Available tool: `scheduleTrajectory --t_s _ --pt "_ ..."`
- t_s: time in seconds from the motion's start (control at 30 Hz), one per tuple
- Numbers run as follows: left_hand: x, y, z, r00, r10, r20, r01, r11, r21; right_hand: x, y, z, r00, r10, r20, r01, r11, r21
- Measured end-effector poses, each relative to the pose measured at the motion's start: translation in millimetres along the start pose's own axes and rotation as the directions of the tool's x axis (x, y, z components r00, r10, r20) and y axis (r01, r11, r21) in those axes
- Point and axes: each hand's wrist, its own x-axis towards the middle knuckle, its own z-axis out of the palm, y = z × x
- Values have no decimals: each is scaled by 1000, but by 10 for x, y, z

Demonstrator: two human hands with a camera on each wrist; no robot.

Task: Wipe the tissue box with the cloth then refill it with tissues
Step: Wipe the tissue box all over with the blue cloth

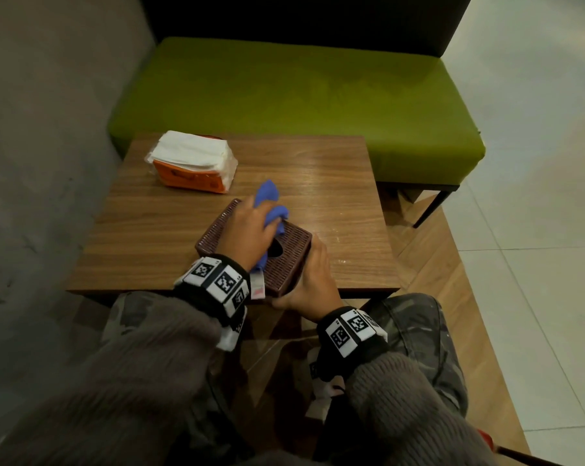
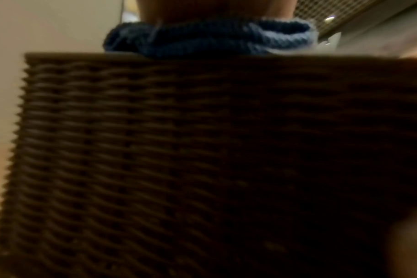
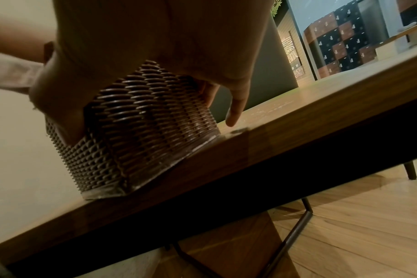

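The right hand (image 1: pixel 313 280) gripped the brown woven tissue box (image 1: pixel 292 245) at the near counter (image 1: pixel 156 223) edge while the left hand (image 1: pixel 247 230), clutching the crumpled blue cloth (image 1: pixel 271 205), was wiping its top. The orange tissue pack (image 1: pixel 193 163) lay far left, so refilling seemingly remained.

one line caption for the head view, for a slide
Left hand wipes the woven tissue box with a blue cloth while the right hand steadies it.

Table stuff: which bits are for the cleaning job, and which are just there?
For the job: box, blue cloth, tissues, left hand, right hand.
Just there: table, green bench.
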Motion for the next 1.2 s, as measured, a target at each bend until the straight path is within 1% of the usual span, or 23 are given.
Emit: scheduleTrajectory --t_s 0.03,0.07,0.13,0.2,0.23,0.27,0.37,0.4,0.43,0.5,0.57,0.63,0.7,0.73,0.8,0.83,0.87,0.9,0.93,1.0,1.07,1.13,1.2 --pt "24 -38 -14 999 -42 -34 42 999 4 2 -7 0 1000 9 0 -9 1000 -4" --pt "2 -18 0 999 -36 -22 36 999 4 2 -1 8 1000 10 2 -10 1000 -10" --pt "-161 137 78 989 122 82 -121 993 -19 -2 16 14 1000 23 22 -22 999 -25" --pt "-325 235 128 945 289 152 -284 957 -55 -5 14 20 998 44 33 -44 999 -12" --pt "-313 216 125 931 325 167 -319 946 -61 -2 8 19 999 43 26 -43 999 -6" --pt "-250 181 104 937 308 163 -302 951 -60 2 14 20 999 32 14 -32 999 -8" --pt "-25 75 83 993 111 32 -110 993 -32 9 -4 2 1000 15 -8 -15 999 -28" --pt "-10 87 90 998 70 4 -70 997 -29 16 5 5 1000 10 -14 -10 999 -37" --pt "-42 128 108 997 73 1 -73 997 -31 15 10 9 1000 12 -13 -12 999 -43" --pt "-231 204 133 980 188 59 -186 981 -50 13 43 47 999 42 10 -42 999 -29" --pt "-472 177 87 931 348 114 -344 938 -49 3 68 82 997 75 28 -76 997 30" --pt "-647 26 -5 892 425 155 -424 905 -44 4 69 74 996 89 22 -90 995 39" --pt "-731 -195 -125 906 400 136 -399 916 -40 10 33 36 996 89 10 -90 996 16" --pt "-729 -314 -192 937 335 94 -333 942 -36 14 23 23 997 76 1 -76 997 12" --pt "-629 -525 -319 992 121 -43 -123 991 -54 12 -2 -1 998 58 0 -58 998 11" --pt "-567 -589 -344 993 24 -112 -32 997 -70 8 -14 -10 998 57 5 -57 998 9" --pt "-528 -593 -342 987 -31 -158 20 997 -71 16 -22 -9 998 60 5 -60 998 7" --pt "-525 -536 -310 985 -36 -169 26 998 -62 25 -26 -7 998 63 3 -63 998 -5" --pt "-572 -424 -241 989 3 -150 -11 999 -48 26 -23 -3 998 68 4 -68 998 -18" --pt "-766 -153 -50 982 179 -68 -180 984 -11 18 -22 4 995 95 12 -94 995 -31" --pt "-948 39 69 945 326 36 -325 945 -28 -5 -19 12 994 106 38 -105 994 -34" --pt "-959 49 43 935 341 99 -338 940 -48 -17 -13 17 992 107 59 -105 993 -46" --pt "-877 -77 -82 961 262 92 -259 965 -39 -7 -33 -2 993 110 37 -109 994 -24"
